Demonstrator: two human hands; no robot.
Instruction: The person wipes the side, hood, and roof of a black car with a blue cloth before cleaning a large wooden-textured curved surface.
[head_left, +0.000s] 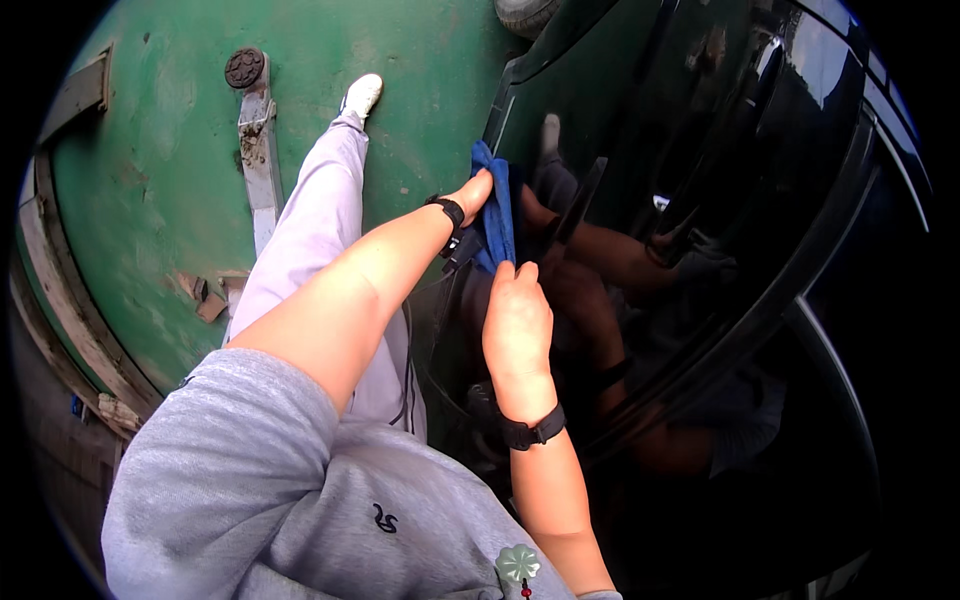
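Observation:
A blue cloth (498, 217) hangs in folds between my two hands, against the lower side of a glossy black car (675, 135). My left hand (475, 196) grips its upper part, fingers hidden behind the cloth. Nearer my body, my right hand (517, 322) pinches the lower end in its fingertips. Each wrist wears a black strap, and a small black device (463, 249) with a cable sits below the left one. The car's panel mirrors my arms and a shoe.
On the green floor (172, 150), a metal lift arm (259, 157) with a round rubber pad (244, 67) lies left of my leg. A tyre (526, 15) shows at the top. Long worn rails (82, 292) run along the left. A thin black cable (409, 367) hangs beside my leg.

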